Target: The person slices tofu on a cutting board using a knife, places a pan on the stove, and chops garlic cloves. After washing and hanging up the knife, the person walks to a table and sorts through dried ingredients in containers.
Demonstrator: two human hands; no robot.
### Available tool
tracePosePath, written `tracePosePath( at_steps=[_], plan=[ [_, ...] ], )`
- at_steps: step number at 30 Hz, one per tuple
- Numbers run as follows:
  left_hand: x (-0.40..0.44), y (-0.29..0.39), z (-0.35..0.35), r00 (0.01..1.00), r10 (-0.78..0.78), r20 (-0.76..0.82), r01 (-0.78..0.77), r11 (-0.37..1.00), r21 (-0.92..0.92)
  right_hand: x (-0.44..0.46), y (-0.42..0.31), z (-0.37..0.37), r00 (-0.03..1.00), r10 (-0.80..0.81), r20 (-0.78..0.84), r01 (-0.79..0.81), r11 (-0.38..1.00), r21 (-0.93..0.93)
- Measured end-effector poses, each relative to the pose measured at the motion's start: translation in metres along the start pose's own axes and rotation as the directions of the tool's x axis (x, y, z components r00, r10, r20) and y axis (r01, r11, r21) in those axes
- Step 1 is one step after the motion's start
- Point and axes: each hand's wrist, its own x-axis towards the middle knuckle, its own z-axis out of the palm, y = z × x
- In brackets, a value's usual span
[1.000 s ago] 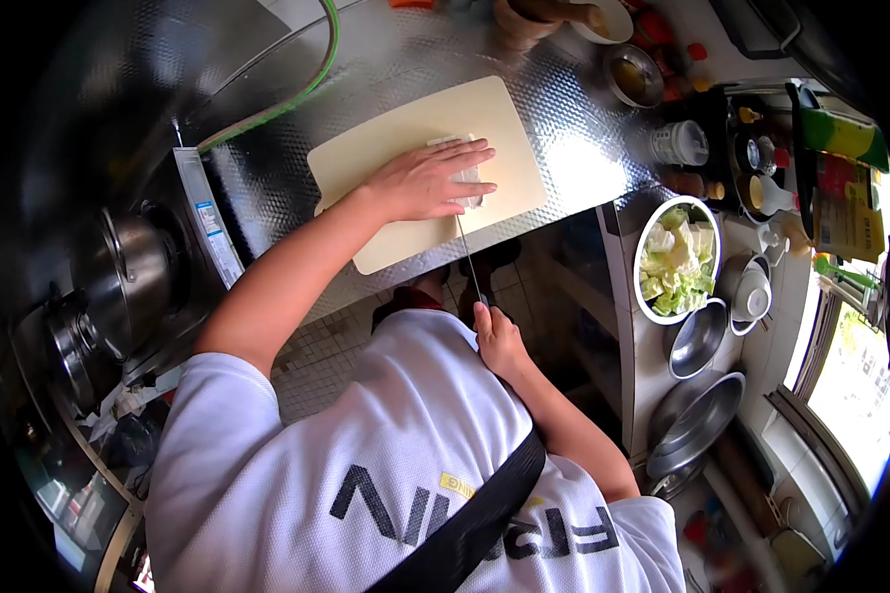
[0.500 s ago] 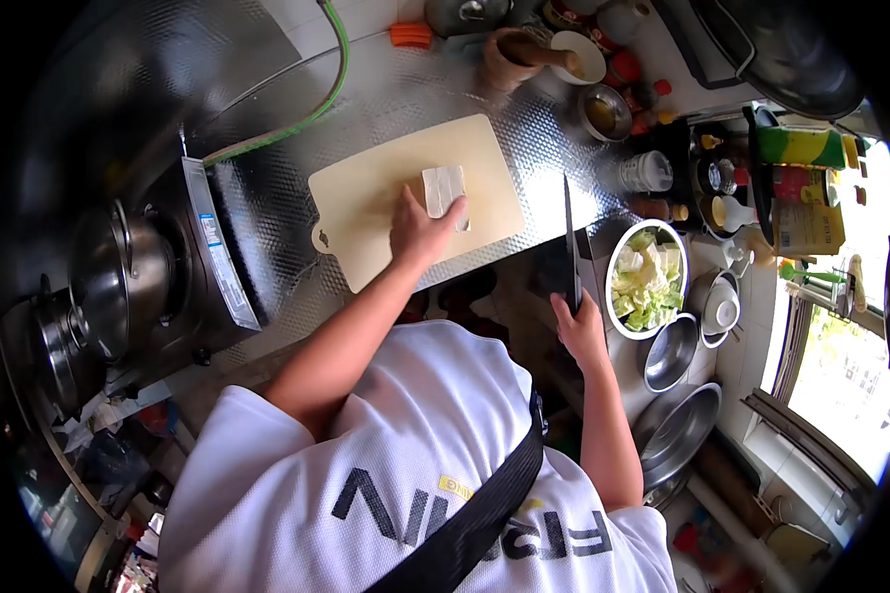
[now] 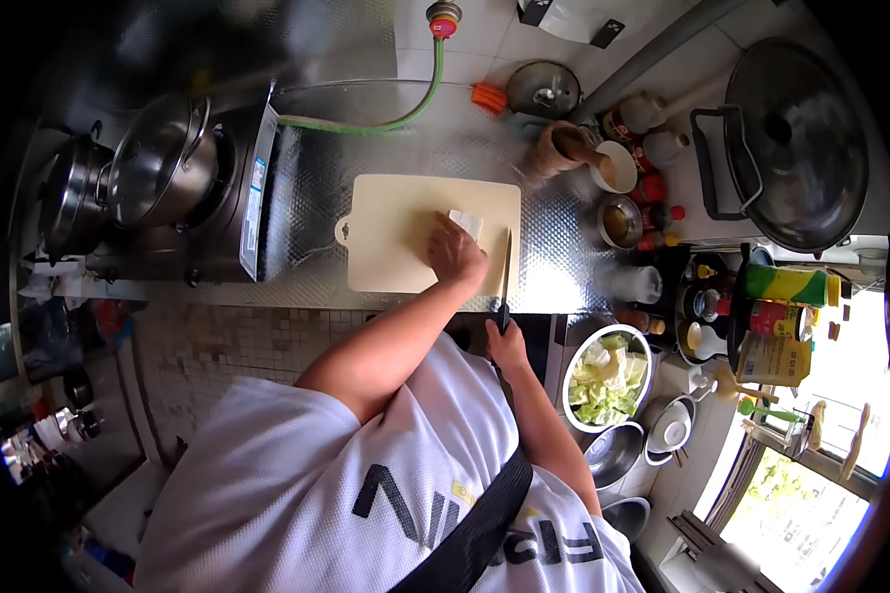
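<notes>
A pale block of tofu point(image 3: 467, 222) lies on the cream cutting board point(image 3: 386, 237). My left hand point(image 3: 456, 253) grips it from the near side, fingers on its left and top, covering much of it. In my right hand point(image 3: 507, 346) is a kitchen knife point(image 3: 507, 277), held by its black handle. Its blade points away from me over the board's right end, to the right of the tofu and apart from it.
A gas stove point(image 3: 237, 188) with a steel pot point(image 3: 163, 163) stands left. A white bowl of chopped cabbage point(image 3: 608, 381) and a metal bowl point(image 3: 613, 455) sit right. Behind are a mortar point(image 3: 556, 150), sauce bottles point(image 3: 653, 148) and a green hose point(image 3: 405, 124).
My right hand has brought the knife leftward, from beside the counter to over the board's right end. My left hand now covers more of the tofu. The camera view has shifted.
</notes>
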Motion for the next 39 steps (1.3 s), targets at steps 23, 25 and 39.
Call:
tracePosePath(
  at_steps=[23, 25, 39],
  plan=[
    [0.052, -0.012, -0.063, 0.668, 0.618, 0.415, -0.743, 0.53, 0.408, 0.003, 0.018, -0.018, 0.979, -0.199, 0.041, 0.203, 0.95, -0.239],
    [0.072, -0.024, -0.068, 0.55, 0.696, 0.461, -0.834, 0.437, 0.336, 0.001, 0.015, -0.017, 0.982, -0.185, 0.035, 0.188, 0.954, -0.231],
    [0.067, -0.069, -0.085, 0.547, 0.822, 0.159, -0.835, 0.549, 0.036, -0.06, -0.101, 0.004, 0.99, -0.099, -0.095, 0.113, 0.982, 0.149]
  ],
)
